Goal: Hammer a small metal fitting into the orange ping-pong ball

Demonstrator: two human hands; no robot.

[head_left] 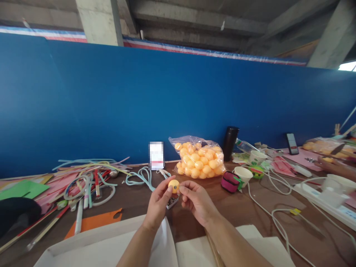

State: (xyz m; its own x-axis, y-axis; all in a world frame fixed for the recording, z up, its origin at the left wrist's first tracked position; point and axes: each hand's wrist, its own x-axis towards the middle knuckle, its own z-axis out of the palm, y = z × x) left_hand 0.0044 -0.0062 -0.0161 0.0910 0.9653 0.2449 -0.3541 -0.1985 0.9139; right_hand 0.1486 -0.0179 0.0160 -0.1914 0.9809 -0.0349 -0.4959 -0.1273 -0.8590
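An orange ping-pong ball (173, 183) with a small dark spot on its near side is pinched between the thumb and fingers of my left hand (157, 203). My right hand (198, 203) is close against the ball's right side, its thumb and forefinger pressed together; whatever they hold is too small to make out. Just below the ball, partly hidden by my hands, lies a small white box (172, 203) of tiny dark pieces. Behind my hands a clear plastic bag (198, 157) full of similar orange balls rests against the blue partition.
A phone (156, 155) leans on the partition (155, 100). Tubes and sticks (89, 185) clutter the left. A black bottle (230, 144), purple pouch (230, 182), paper cup (243, 175), cables and power strip (328, 205) stand right. Another person's hand (330, 165) shows far right.
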